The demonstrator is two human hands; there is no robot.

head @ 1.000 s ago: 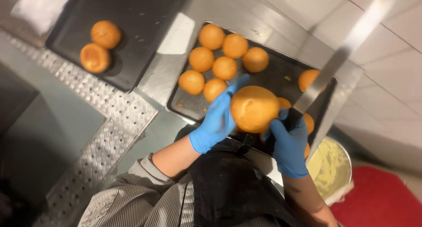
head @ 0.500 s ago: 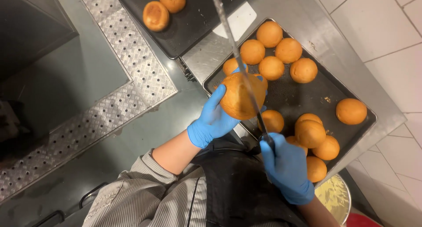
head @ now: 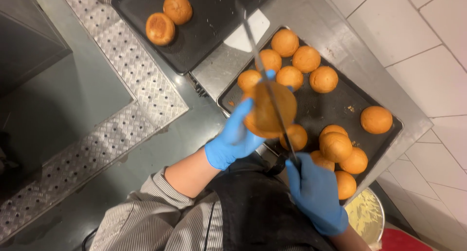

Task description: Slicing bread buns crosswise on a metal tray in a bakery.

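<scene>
Black tray (head: 204, 32) at 11 o'clock w/ two buns (head: 169, 17); white tiled wall (head: 428, 51) at 2 o'clock; red floor patch (head: 413, 239) at 5.

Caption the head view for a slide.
Blue-gloved left hand holds bun; right hand slices it with long knife above tray.

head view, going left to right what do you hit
perforated steel grating → upper tray with two buns → left hand holding a bun → right hand with the knife → lone bun → white tiled floor

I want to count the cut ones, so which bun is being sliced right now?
The bun held up in the left hand, with the knife in the right hand across it. All other buns lie on the two trays, untouched.
</scene>
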